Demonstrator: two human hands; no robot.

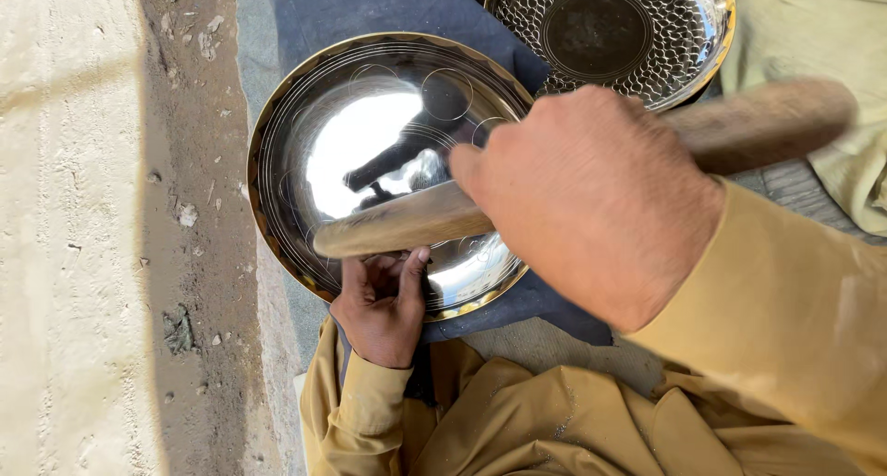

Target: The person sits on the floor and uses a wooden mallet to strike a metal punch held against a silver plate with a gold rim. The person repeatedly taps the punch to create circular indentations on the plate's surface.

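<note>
right hand point(591, 194) — fingers clenched on wooden stick point(407, 219) | left hand point(381, 305) — fingers gripping shiny plate point(370, 134) rim

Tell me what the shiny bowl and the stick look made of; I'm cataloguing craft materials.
Bowl: likely polished metal with a mirror finish, reflecting sky and a dark shape, gold-toned rim, fine engraved circles.
Stick: apparently bare wood, matte tan and worn smooth, held in the right hand.
</note>
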